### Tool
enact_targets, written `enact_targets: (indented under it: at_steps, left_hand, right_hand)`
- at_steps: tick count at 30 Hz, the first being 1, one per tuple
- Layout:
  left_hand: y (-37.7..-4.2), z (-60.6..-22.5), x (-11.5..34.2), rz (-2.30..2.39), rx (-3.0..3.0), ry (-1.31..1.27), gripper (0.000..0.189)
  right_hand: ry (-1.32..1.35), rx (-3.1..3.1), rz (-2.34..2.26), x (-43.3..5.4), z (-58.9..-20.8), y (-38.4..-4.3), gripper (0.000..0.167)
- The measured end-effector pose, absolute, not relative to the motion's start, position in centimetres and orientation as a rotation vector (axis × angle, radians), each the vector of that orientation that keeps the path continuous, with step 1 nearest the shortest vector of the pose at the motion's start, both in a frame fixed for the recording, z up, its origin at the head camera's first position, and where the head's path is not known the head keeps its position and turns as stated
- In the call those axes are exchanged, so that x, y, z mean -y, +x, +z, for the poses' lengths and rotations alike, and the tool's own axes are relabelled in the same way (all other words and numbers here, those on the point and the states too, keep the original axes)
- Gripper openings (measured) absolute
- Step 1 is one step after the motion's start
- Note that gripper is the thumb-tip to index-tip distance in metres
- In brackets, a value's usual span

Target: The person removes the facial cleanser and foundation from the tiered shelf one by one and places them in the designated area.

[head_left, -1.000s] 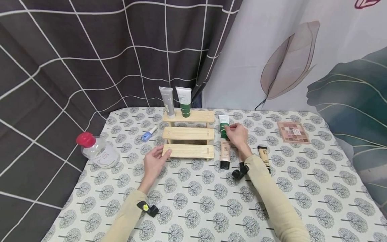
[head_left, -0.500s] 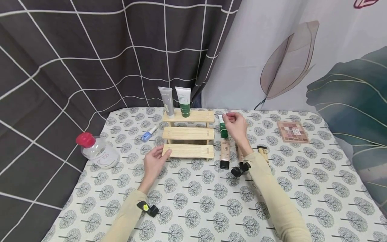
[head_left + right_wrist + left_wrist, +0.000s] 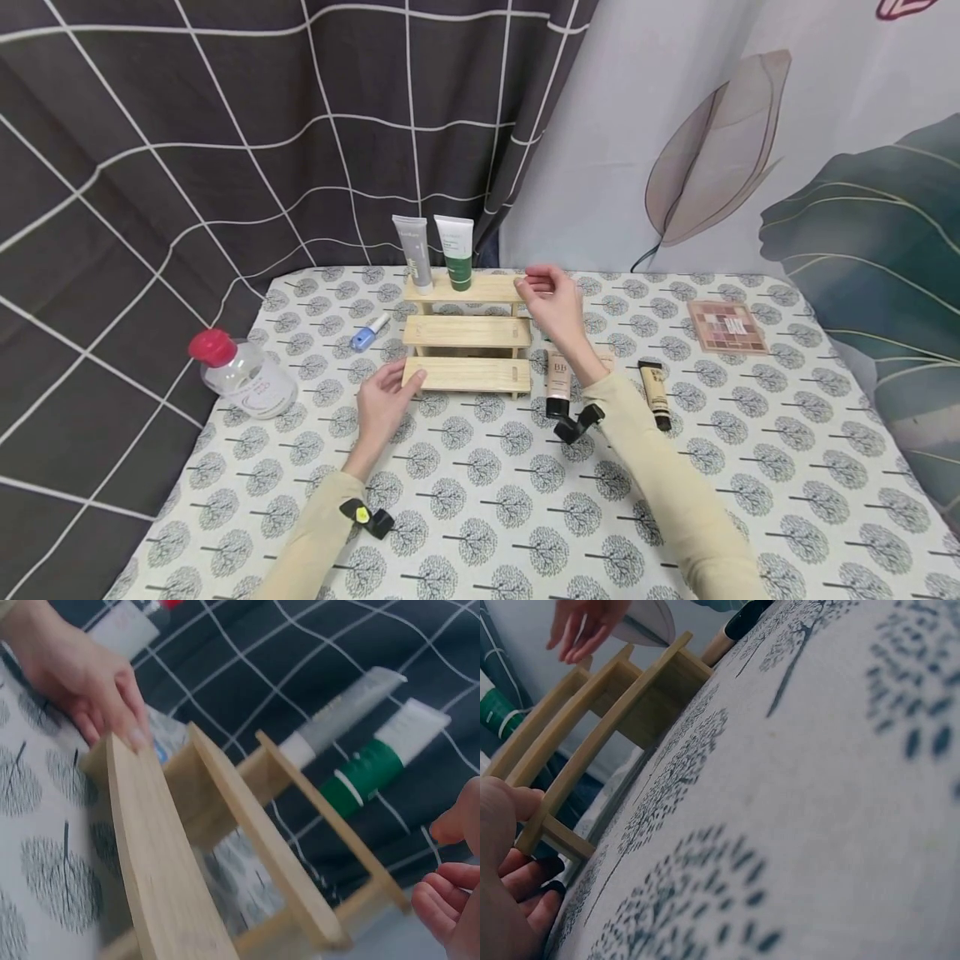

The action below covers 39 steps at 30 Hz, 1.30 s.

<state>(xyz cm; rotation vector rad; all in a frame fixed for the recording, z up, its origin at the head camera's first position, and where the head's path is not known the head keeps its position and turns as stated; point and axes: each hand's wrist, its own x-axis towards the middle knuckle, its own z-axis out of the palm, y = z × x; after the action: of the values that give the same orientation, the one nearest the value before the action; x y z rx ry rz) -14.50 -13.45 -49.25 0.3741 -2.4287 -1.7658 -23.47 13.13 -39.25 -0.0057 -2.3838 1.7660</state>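
Note:
My left hand (image 3: 384, 406) holds the left end of a three-step wooden display stand (image 3: 467, 375), thumb on top of the lowest step and fingers below it, as the left wrist view shows. By the right end of the top step is my right hand (image 3: 555, 304), fingers loosely bent; in the right wrist view a gap shows between thumb and fingers (image 3: 442, 904), with nothing in it. A grey tube (image 3: 415, 254) and a white-and-green tube (image 3: 457, 254) stand on the top step. A smaller green tube is almost wholly hidden behind the right hand.
A BB cream tube (image 3: 558, 382) lies right of the stand, another peach tube partly under the right wrist. Further right are a yellow tube (image 3: 655, 393) and an eyeshadow palette (image 3: 728, 327). Leftward lie blue nail polish (image 3: 370, 332) and a red-capped bottle (image 3: 251, 379). Curtains stand behind.
My right hand has let go of the smaller green tube and moved left and back to the top step. The left hand has stayed on the stand.

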Motion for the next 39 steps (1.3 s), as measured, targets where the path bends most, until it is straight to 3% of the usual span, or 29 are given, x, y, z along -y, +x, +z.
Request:
enact_targets:
  at_steps: [12, 21, 39]
  left_hand:
    - [-14.5, -49.1, 13.6, -1.754, 2.419, 0.366, 0.051]
    - [-14.5, -49.2, 13.5, -1.741, 2.414, 0.368, 0.052]
    - [-14.6, -49.5, 13.7, -1.726, 2.418, 0.343, 0.052]
  right_hand:
    - [0.194, 2.381, 1.823, -9.0, -37.9, -23.8, 0.044]
    - [0.191, 2.408, 1.807, -6.5, -38.1, -24.9, 0.053]
    - [0.220, 2.428, 1.630, -5.2, -38.8, -25.5, 0.037]
